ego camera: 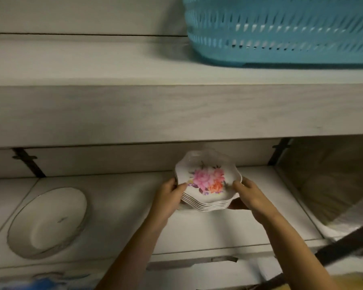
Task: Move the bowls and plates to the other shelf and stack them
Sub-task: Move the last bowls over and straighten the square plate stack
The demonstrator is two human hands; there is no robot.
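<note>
A stack of several white scalloped plates (pixel 208 181) with a pink and orange flower print sits between both hands, tilted toward me over the lower shelf (pixel 228 227). My left hand (pixel 170 195) grips the stack's left edge, thumb on the top plate's rim. My right hand (pixel 247 195) grips the right edge, fingers curled under the stack. A white oval bowl (pixel 48 220) lies on the same shelf at the left. Whether the stack rests on the shelf is hidden by the plates.
The upper shelf (pixel 113 65) carries a teal plastic basket (pixel 281 32) at the right. Black shelf brackets (pixel 29 164) stand at the back wall. A clear plastic sheet (pixel 331 195) covers the right compartment. Blue items (pixel 44 283) show at the bottom left.
</note>
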